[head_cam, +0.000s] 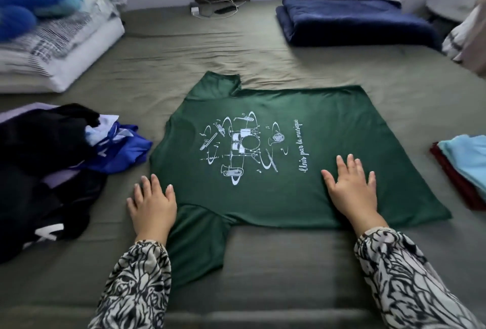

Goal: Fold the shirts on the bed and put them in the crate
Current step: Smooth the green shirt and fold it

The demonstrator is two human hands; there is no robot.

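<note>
We press both flat, spread hands, left hand (152, 207) and right hand (351, 189), on the green shirt (263, 191) mid-bed (289, 263); we should smooth wrinkles outward before folding the sleeves in.

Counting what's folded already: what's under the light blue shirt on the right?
Under the light blue shirt a dark red garment shows at its edge. Anything further beneath is covered.

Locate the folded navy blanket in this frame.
In the head view the navy blanket lies folded at the bed's far right, beyond the green shirt and right of the charger cable by the wall.
</note>
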